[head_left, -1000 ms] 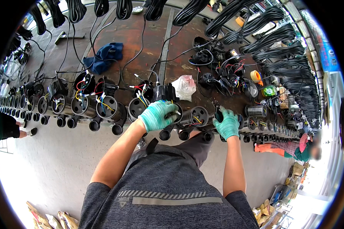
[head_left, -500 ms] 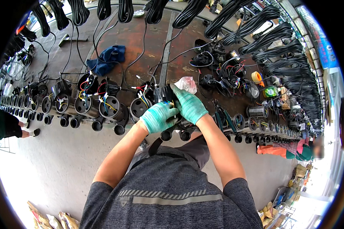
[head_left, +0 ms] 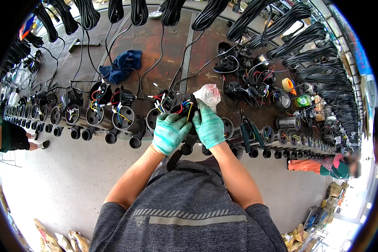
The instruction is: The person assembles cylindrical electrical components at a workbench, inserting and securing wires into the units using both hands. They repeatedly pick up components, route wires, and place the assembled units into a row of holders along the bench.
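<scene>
Both my hands wear green-and-white knit gloves and meet at the table's front edge. Between them is a black round housing (head_left: 184, 107) with red, yellow and blue wires showing at its open face. My left hand (head_left: 171, 132) has its fingers curled over the near left side of it, by the wires. My right hand (head_left: 209, 127) grips its right side, thumb toward the wires. Part of the housing is hidden by the gloves. Left of my left hand stands a metal cylinder (head_left: 152, 119) with a black inner plate. A clear plastic bag (head_left: 209, 95) lies just beyond my right hand.
Similar cylinders (head_left: 100, 119) line the front edge. Green-handled pliers (head_left: 249, 133) lie right of my hands, a blue cloth (head_left: 121, 67) farther left. Orange tape (head_left: 288, 85) sits among wired parts at right. Coiled black cables (head_left: 210, 16) hang around the far edge; people stand at both sides.
The black housing has been tipped so its wired face now shows upward. My left hand has turned, fingers pointing away over the wires; the right hand has shifted slightly nearer to me.
</scene>
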`<state>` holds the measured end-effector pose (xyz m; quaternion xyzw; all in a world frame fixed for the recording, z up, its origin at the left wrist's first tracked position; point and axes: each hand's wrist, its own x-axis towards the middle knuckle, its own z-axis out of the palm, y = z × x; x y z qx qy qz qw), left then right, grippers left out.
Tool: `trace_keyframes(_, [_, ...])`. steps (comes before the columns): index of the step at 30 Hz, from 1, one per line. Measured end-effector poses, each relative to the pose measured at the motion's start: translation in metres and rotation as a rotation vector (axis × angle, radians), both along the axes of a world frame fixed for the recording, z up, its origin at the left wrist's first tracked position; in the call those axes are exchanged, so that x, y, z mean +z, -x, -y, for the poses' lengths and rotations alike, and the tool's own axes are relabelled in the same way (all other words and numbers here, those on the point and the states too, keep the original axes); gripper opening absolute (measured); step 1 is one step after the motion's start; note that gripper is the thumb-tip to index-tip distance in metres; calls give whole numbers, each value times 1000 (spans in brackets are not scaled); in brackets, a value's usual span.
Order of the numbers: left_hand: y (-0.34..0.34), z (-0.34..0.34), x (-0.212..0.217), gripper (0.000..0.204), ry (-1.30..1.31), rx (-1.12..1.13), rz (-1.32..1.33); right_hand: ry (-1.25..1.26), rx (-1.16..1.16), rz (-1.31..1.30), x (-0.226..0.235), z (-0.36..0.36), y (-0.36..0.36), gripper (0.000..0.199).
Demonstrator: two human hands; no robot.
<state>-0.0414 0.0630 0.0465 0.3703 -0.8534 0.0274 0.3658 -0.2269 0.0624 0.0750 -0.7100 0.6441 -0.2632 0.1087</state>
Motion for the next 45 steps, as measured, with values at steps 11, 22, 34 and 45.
trace_keyframes(11, [5,9,6,21,-18,-69,9,4,142,18,84,15,-11,62])
trace_keyframes(22, [9,0,9,21,-133,31,-4,223,180,-290,35,-11,-7,13])
trace_keyframes(34, [0,9,2,25,-749,-23,-476,86,42,308,7,-23,10,9])
trace_keyframes(45, [-14,36,-1,32,-836,-231,-431,124,191,0,28,-3,-4,11])
